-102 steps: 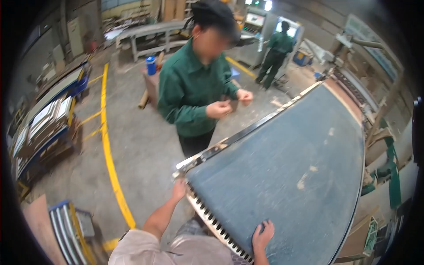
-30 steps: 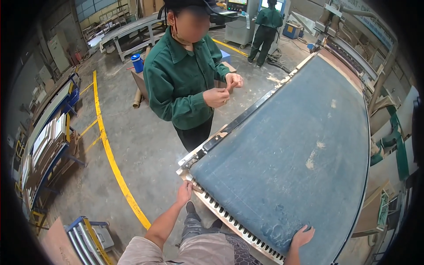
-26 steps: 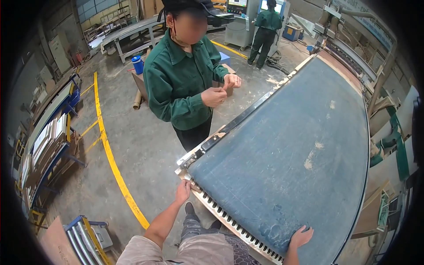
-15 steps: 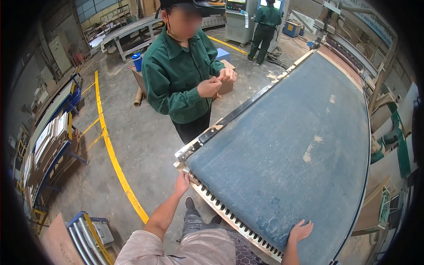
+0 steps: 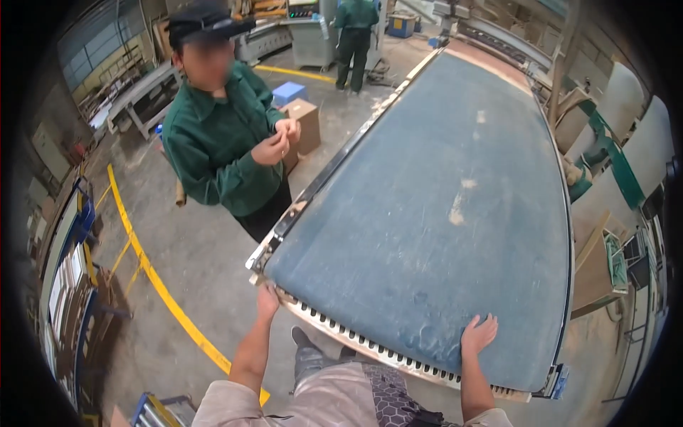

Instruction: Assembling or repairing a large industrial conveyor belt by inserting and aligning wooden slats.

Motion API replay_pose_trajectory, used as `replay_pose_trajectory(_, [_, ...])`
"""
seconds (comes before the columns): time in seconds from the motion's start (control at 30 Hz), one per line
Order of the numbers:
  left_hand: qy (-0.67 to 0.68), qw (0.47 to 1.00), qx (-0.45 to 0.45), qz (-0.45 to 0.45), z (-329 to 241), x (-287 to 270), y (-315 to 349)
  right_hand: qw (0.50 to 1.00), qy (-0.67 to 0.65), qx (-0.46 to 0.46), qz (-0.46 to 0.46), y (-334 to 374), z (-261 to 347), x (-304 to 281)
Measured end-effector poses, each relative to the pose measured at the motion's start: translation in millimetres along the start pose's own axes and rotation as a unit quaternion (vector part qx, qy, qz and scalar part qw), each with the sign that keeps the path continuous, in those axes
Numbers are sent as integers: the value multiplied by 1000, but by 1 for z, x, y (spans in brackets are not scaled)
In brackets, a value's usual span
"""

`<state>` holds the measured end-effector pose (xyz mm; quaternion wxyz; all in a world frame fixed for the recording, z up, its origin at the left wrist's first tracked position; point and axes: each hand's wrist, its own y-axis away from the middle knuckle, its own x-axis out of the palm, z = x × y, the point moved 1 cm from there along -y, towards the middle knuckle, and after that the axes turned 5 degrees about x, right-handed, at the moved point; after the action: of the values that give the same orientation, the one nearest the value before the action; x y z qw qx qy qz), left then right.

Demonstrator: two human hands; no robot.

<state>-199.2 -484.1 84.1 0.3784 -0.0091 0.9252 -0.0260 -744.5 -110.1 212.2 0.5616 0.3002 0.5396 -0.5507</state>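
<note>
In front of me stretches a wide blue-grey conveyor belt [image 5: 398,213] with pale dusty scuffs. Along its near end runs a slotted metal edge [image 5: 384,351]. My left hand [image 5: 267,302] grips the frame at the near left corner, its fingers partly hidden under the edge. Flat on the belt near the right of that end rests my right hand [image 5: 480,333], fingers stretched out, with nothing in it. Faint swirled marks show on the belt just left of it.
Beside the belt's left side stands a co-worker [image 5: 220,149] in a green jacket, fingers pinched together. Behind them are a cardboard box [image 5: 304,124] and a blue box [image 5: 289,92]. Another person [image 5: 354,43] stands farther off. Yellow floor lines [image 5: 167,299] curve along the left; boards [image 5: 637,167] lean at right.
My view has swung right, so the belt and co-worker appear farther left. Both hands keep about the same places on the conveyor. The co-worker still holds their hands together.
</note>
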Motion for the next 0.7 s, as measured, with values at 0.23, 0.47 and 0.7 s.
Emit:
replay_pose_trajectory(0.23, [-43,998,-33,15,-27,-6,-14,1000,11,-6,2,-8,15,5])
replay_pose_trajectory(0.47, [9,998,0,-64,-10,-27,-23,1000,13,-13,10,-3,18,5])
replay_pose_trajectory(0.7, [-15,988,-37,-148,-6,-47,-41,999,29,10,25,-3,18,1])
